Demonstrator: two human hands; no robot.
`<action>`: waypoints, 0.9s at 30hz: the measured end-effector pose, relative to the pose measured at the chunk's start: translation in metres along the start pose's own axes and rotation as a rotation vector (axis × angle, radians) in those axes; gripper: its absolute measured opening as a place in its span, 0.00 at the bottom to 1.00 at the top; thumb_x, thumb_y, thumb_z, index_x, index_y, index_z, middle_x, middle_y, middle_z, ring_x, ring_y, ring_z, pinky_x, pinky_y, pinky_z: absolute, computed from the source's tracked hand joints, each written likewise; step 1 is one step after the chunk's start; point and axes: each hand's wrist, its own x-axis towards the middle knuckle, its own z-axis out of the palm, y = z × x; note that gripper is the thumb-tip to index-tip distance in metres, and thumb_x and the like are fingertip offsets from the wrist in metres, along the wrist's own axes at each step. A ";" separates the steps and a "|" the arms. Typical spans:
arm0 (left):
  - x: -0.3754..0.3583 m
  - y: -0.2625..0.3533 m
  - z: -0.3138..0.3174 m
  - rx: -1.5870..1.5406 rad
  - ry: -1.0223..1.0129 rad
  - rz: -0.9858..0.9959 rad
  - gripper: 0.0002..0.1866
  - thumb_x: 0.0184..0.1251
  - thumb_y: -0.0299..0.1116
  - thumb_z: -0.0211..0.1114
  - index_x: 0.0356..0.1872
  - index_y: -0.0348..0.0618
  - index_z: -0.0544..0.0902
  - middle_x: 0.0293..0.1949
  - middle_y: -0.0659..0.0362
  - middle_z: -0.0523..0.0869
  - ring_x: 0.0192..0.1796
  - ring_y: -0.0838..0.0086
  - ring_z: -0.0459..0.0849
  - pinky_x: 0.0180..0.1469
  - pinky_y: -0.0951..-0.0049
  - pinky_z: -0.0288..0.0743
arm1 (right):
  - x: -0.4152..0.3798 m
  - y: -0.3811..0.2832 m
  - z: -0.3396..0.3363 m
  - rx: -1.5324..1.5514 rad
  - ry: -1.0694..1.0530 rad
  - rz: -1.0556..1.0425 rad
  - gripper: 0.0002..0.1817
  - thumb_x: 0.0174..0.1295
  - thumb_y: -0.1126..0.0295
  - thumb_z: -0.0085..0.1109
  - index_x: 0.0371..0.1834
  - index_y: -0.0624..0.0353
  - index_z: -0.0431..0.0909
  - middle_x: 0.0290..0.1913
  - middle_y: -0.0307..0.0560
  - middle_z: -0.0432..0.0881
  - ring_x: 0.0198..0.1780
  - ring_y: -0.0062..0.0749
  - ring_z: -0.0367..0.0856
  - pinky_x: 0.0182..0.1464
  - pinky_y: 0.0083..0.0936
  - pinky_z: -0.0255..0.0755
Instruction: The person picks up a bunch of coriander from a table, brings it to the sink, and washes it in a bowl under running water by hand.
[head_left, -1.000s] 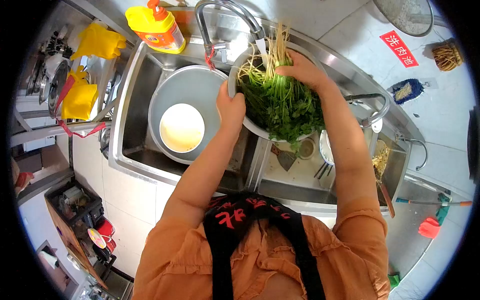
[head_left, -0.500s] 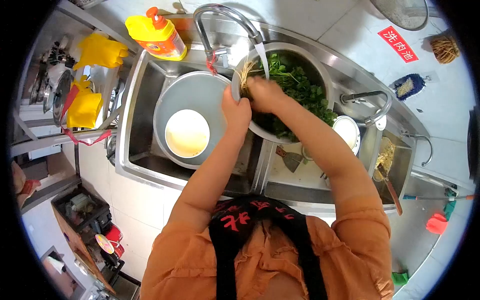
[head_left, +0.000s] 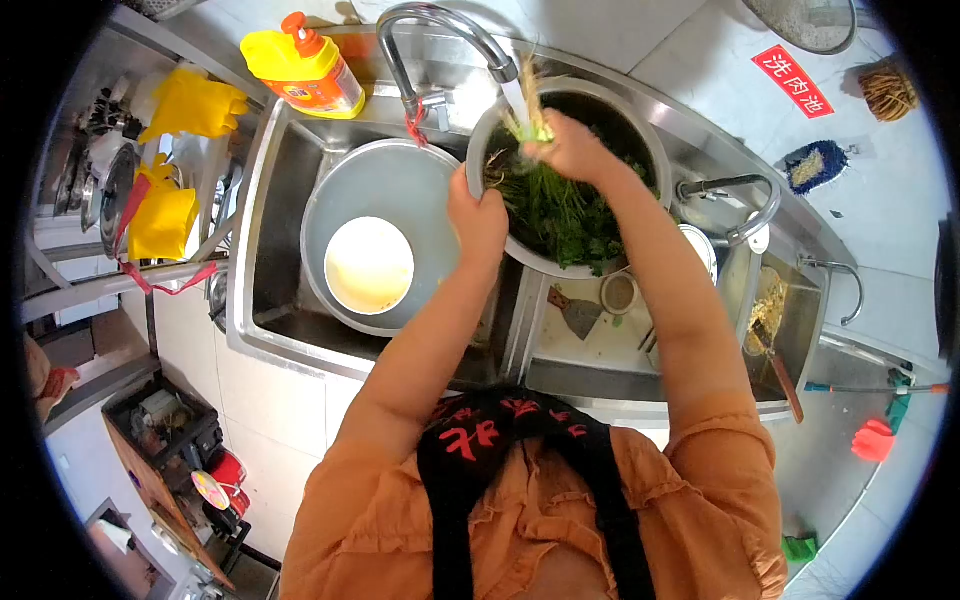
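Note:
A large metal bowl [head_left: 655, 150] full of leafy green herbs [head_left: 570, 225] stands under the running faucet [head_left: 440, 15]. My left hand [head_left: 478, 220] grips the bowl's left rim, fingers on the outer side and partly hidden. Above the bowl's upper part, my right hand [head_left: 568, 145] is closed round the pale root ends of a herb bunch [head_left: 532, 125], in the stream of water. The bunch's green stems hang down into the bowl.
Left of the bowl, a wide basin [head_left: 430, 185] of cloudy water holds a white bowl [head_left: 369, 265]. A yellow detergent bottle [head_left: 305, 70] stands behind. On the right are a scraper [head_left: 577, 315], a small dish [head_left: 619, 292], a second faucet [head_left: 765, 210] and a strainer with food scraps [head_left: 765, 310].
My right hand has moved up and right from the bowl's left rim, lifting the root ends into the water. My left hand stays at the rim.

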 end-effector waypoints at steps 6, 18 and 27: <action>0.003 -0.004 -0.003 -0.007 0.012 -0.067 0.20 0.51 0.20 0.51 0.49 0.35 0.75 0.41 0.51 0.81 0.46 0.66 0.80 0.52 0.71 0.69 | -0.014 0.005 -0.051 0.187 0.125 -0.035 0.34 0.56 0.44 0.57 0.55 0.62 0.72 0.50 0.58 0.79 0.51 0.43 0.77 0.55 0.37 0.68; -0.001 0.009 0.004 0.085 -0.033 -0.058 0.21 0.51 0.20 0.51 0.50 0.35 0.73 0.37 0.55 0.78 0.38 0.71 0.77 0.44 0.70 0.71 | -0.013 -0.018 0.046 -0.191 -0.064 0.079 0.20 0.57 0.57 0.56 0.48 0.58 0.74 0.51 0.58 0.76 0.53 0.51 0.76 0.54 0.43 0.70; 0.005 -0.007 0.002 -0.162 -0.183 -0.065 0.23 0.54 0.18 0.53 0.55 0.34 0.67 0.45 0.53 0.77 0.44 0.70 0.78 0.47 0.72 0.73 | -0.019 -0.003 0.071 -0.259 -0.032 0.066 0.21 0.53 0.62 0.62 0.50 0.56 0.73 0.51 0.56 0.77 0.56 0.48 0.74 0.58 0.43 0.66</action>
